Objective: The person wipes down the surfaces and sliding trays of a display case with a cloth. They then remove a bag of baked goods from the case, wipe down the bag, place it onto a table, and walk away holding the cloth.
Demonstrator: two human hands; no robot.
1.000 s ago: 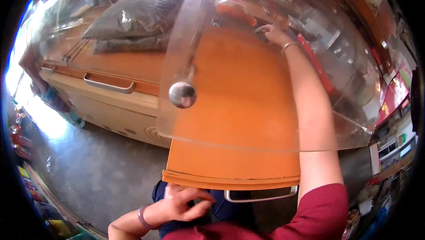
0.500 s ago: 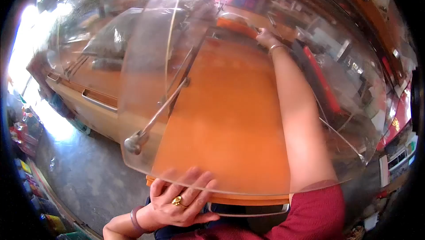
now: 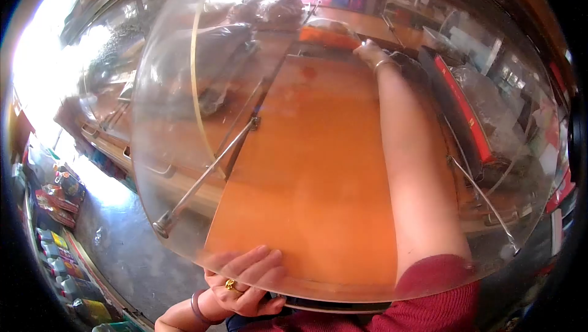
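Note:
A clear curved cover (image 3: 343,286) is propped over an orange wooden panel (image 3: 306,197) by thin metal stays (image 3: 205,176). At the panel's near left corner, my left hand (image 3: 245,280) rests by the cover's edge. A gold ring shows on it; its fingers lie over the panel and its thumb is apart, lower down. My right arm stretches beneath the cover to the far end. There my right hand (image 3: 370,54) is closed beside an orange object (image 3: 331,37). Something small and pale shows at its fingertips, too blurred to name.
Right of my arm stands a dark box with a red edge (image 3: 462,108), near clear plastic wrapping (image 3: 496,111). Dark plastic-covered bundles (image 3: 223,59) sit at the back left. A metal handle (image 3: 150,166) marks the counter front. Bottles (image 3: 76,286) line the floor's left side.
The cover's near edge has come lower in view, and the view has shifted. My left hand's fingers have bent a little. My right hand stays at the far end, closed.

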